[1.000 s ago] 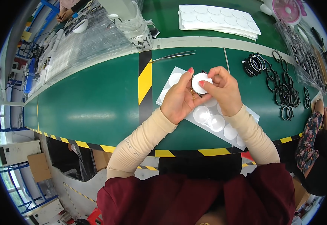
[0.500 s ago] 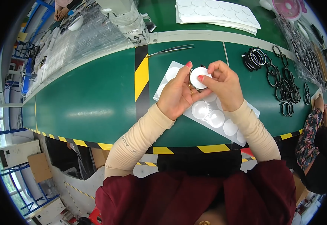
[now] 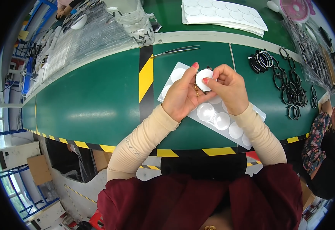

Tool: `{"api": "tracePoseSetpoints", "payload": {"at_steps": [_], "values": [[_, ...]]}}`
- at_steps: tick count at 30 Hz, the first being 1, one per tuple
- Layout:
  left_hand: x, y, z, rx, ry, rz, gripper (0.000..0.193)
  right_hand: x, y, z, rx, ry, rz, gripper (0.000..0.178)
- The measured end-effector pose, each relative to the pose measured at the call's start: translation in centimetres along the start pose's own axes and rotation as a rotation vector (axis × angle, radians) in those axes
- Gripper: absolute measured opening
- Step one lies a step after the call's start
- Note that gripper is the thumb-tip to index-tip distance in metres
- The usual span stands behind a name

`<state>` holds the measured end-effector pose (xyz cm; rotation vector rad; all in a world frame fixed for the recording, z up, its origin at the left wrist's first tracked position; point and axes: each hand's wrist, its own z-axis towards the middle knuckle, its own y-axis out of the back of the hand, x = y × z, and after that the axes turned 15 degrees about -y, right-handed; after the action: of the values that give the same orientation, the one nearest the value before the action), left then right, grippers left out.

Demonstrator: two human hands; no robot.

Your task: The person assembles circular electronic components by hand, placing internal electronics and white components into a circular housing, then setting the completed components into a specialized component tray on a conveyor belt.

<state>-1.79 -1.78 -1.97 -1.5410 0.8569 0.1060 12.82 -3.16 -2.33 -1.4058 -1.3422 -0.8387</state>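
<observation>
My left hand (image 3: 179, 96) cradles a black-rimmed ring part from below, its thumb raised at the left edge. A round white disc (image 3: 203, 81) covers most of the part's face. My right hand (image 3: 231, 87) is closed at the disc's right side, thumb pressing on its face and fingers curled at the rim. Most of the black rim is hidden by the disc and fingers. Beneath both hands lies a pale sheet (image 3: 180, 65) of round white stickers (image 3: 221, 121), partly covered by them. A pair of metal tweezers (image 3: 177, 50) rests beyond my left hand.
Right of my hands are a cluster of black and white rings (image 3: 260, 61) and a loose heap of black rings (image 3: 293, 90). A stack of sticker sheets (image 3: 223, 17) lies beyond the pale rail (image 3: 198, 36). Another person's patterned sleeve (image 3: 314, 143) is at the right.
The view has shifted very slightly. Both hands keep the same hold on the ring part and disc, with hardly any finger movement visible.
</observation>
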Motion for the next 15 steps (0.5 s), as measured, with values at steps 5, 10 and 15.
{"api": "tracePoseSetpoints", "payload": {"at_steps": [5, 10, 15], "values": [[0.1, 0.4, 0.1, 0.003, -0.012, -0.015, 0.031, 0.5, -0.7, 0.1, -0.025, -0.028, 0.102, 0.013], [0.2, 0.3, 0.2, 0.008, 0.005, -0.054, 0.027, 0.0, -0.6, 0.9, -0.078, -0.090, -0.035, 0.017], [0.3, 0.6, 0.2, 0.018, 0.006, -0.049, 0.027, 0.2, -0.5, 1.2, -0.022, 0.041, -0.232, 0.030]]}}
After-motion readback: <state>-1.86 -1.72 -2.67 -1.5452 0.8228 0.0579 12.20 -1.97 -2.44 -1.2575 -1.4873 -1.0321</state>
